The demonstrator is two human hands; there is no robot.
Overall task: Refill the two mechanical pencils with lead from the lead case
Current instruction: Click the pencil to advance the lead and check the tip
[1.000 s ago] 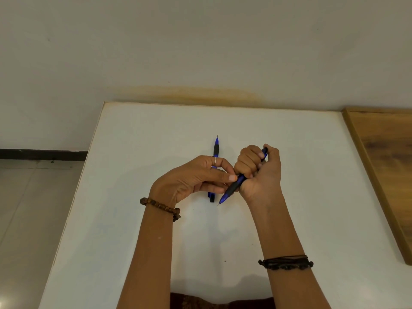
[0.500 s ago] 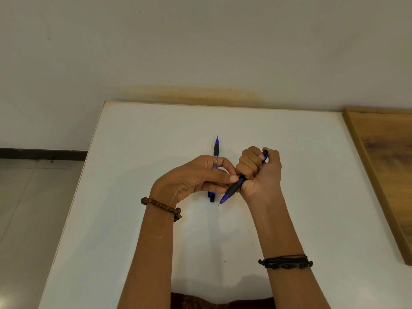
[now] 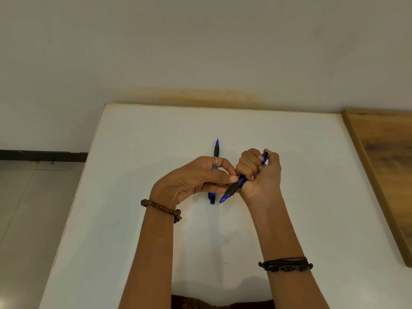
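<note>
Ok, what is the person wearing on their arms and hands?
Both forearms are bare, with no sleeves. The left wrist carries a brown beaded bracelet, and the left hand has a thin silver ring on one finger. The right wrist carries a black corded bracelet. The right hand shows no ring.

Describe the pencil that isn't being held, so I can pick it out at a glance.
Start at the white table and find the two hands meeting near its middle. The free pencil lies flat on the table just beyond the left hand, which partly covers it, tip pointing toward the wall. The other blue pencil, its twin, is gripped in the right hand, tilted tip-down.
</note>
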